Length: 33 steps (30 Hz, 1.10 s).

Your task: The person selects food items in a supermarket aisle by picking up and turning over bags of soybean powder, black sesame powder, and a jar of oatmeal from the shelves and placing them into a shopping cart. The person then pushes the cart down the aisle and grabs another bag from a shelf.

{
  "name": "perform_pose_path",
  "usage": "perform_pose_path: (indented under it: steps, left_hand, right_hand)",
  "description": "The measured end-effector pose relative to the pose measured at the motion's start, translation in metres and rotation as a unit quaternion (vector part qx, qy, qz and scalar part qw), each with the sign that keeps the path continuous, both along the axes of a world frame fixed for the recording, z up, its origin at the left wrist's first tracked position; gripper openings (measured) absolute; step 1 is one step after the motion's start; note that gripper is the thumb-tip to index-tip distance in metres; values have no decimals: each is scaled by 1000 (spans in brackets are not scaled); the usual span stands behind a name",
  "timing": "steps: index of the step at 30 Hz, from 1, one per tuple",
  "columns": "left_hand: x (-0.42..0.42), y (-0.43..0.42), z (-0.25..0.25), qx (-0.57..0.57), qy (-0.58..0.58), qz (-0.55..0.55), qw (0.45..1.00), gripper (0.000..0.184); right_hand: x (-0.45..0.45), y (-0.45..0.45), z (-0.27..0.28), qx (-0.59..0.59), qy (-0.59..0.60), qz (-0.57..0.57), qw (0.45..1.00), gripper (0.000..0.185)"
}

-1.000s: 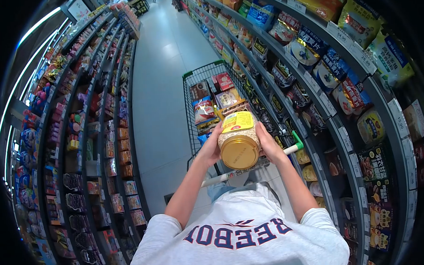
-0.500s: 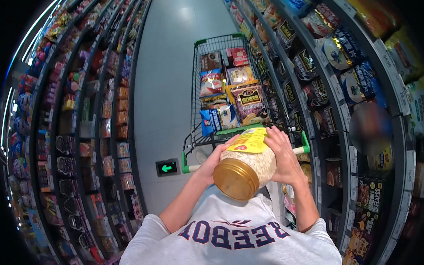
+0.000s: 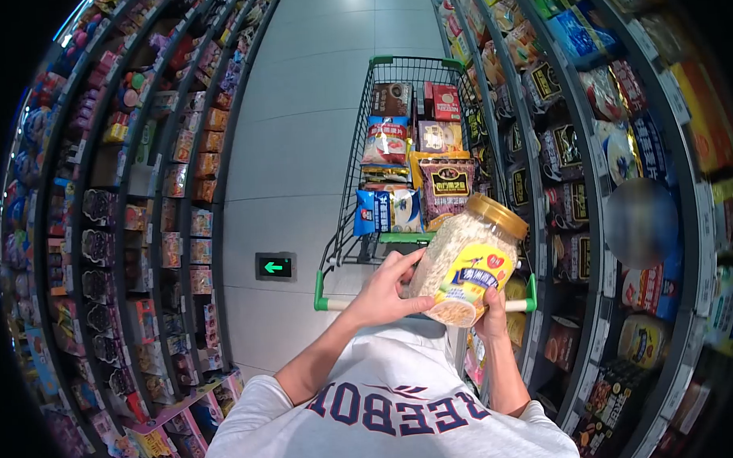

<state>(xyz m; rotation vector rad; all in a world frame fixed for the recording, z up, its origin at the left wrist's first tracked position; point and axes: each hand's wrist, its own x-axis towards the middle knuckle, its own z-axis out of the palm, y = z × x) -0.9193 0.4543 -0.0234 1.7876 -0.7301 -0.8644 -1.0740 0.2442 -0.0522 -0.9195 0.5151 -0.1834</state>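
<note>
A clear jar of oats point(image 3: 452, 250) with a gold lid and a yellow label is held up in front of my chest, tilted with its lid up and away to the right. My left hand point(image 3: 389, 289) grips its left side, thumb across the lower front. On the lower right, my right hand point(image 3: 492, 313) holds it with the thumb on the label; its other fingers are hidden behind the jar. Just beyond is a green-trimmed shopping cart point(image 3: 415, 59) with several bags and boxes in it, among them a purple-and-yellow bag point(image 3: 447, 186) and a blue-and-white bag point(image 3: 388, 210).
The cart's handle point(image 3: 333, 304) crosses behind the jar. Shelves of packaged food point(image 3: 562, 153) line the right side, and shelves of small colourful goods point(image 3: 143, 196) the left. A green arrow sign point(image 3: 276, 267) lies in the floor point(image 3: 279, 159) left of the cart.
The jar has been turned over in my hands: its lid pointed toward me and now points up and away, with the label front showing. Both hands have shifted their hold.
</note>
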Motion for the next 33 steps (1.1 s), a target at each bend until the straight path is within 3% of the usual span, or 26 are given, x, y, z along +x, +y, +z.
perform_pose_path:
  steps: [3, 4, 7, 11, 12, 16, 19, 21, 25, 29, 33]
  left_hand:
    - [15, -26, -33, -135, 130, 80, 979, 98]
    - [20, -39, -44, -214, 257, 102, 937, 91]
    - [49, -61, -73, -183, 317, 136, 921, 85]
    - [88, -72, -102, -112, 280, 146, 942, 81]
    - [97, -70, -91, -39, 209, 151, 965, 75]
    - [94, -48, -130, 23, 1, 122, 992, 64]
    - [89, -30, -145, 117, -1, 71, 991, 60]
    - [96, -33, -142, 105, -4, 92, 990, 52]
    - [103, -34, -132, 97, -51, 68, 992, 43]
    - [107, -33, -134, 87, -74, 70, 991, 39]
    - [109, -32, -137, 76, -76, 81, 991, 35]
  right_hand:
    - [26, -8, -31, 42, 34, -35, 998, 76]
    - [37, -11, -40, 51, 55, -50, 996, 72]
    - [84, -32, -54, 53, 123, -93, 987, 54]
    - [156, -70, -91, 66, 150, -85, 983, 59]
    - [176, -78, -96, 61, 165, -84, 981, 60]
    - [250, -111, -151, 81, 180, -113, 974, 66]
    - [306, -116, -178, 72, 237, -141, 958, 72]
    - [335, -124, -204, 40, 282, -143, 948, 74]
    - [379, -144, -258, -90, 243, -127, 957, 74]
    - [418, -134, -266, 70, 197, -179, 961, 81]
    - [444, -119, -295, 151, 129, -270, 942, 74]
